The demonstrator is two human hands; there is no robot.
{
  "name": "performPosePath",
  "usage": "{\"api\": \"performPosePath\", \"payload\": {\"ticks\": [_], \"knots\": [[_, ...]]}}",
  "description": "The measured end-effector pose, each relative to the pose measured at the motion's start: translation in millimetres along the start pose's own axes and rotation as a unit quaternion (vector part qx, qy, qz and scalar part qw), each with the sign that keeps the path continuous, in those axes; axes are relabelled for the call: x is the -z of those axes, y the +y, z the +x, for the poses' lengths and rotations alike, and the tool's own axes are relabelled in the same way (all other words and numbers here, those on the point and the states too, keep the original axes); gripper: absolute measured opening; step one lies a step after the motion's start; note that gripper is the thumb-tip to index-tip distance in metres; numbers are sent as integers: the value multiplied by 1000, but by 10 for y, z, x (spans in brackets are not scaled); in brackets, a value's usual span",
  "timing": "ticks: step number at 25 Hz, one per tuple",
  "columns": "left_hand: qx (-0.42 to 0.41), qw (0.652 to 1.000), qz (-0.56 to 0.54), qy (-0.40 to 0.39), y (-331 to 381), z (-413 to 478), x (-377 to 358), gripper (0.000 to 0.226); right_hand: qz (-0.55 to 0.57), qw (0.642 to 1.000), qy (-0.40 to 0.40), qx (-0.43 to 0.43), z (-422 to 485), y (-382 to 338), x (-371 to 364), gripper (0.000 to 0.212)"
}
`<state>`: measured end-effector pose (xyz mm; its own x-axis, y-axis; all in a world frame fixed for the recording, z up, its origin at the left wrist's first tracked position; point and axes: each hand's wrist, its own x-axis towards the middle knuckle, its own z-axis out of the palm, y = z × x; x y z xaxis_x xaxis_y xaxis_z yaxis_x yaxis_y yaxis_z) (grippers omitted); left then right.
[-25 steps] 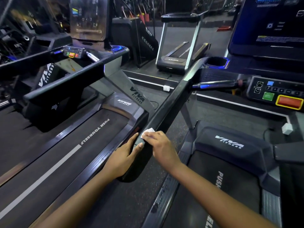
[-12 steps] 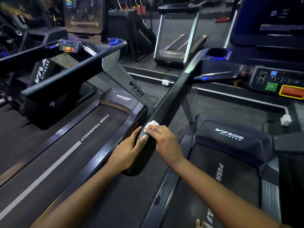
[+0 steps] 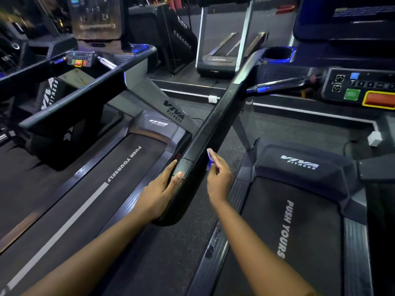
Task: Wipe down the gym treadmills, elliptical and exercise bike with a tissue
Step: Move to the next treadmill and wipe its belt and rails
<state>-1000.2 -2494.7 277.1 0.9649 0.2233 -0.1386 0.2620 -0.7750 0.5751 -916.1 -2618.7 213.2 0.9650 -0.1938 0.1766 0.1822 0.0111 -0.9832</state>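
Evidently you're early on: your left hand (image 3: 159, 191) wraps the handrail (image 3: 215, 124) at centre frame, while your right hand (image 3: 219, 180) pinches the tissue (image 3: 209, 158) against its right flank (console (image 3: 363, 88) at right and left-side treadmill (image 3: 119, 167) seemingly not yet done).

A small tissue (image 3: 209, 160), tinted blue, touches the right side of the black treadmill handrail (image 3: 215, 122).

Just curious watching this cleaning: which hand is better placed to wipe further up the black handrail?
Probably the right hand: it pinches the tissue beside the handrail. The left hand only grips the rail's end, without tissue.
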Motion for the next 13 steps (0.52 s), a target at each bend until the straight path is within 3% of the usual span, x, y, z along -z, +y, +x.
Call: {"api": "performPosePath", "payload": {"ticks": [7,11,13], "knots": [[11,1000,-3,12,40,-3,-15,62,18,995,-33,93,-743,128,2,49],[7,1000,-6,7,7,-7,-13,71,51,992,-73,87,-993,62,89,48],[7,1000,-1,9,5,-4,-7,67,61,995,-43,61,-788,55,112,49]]}}
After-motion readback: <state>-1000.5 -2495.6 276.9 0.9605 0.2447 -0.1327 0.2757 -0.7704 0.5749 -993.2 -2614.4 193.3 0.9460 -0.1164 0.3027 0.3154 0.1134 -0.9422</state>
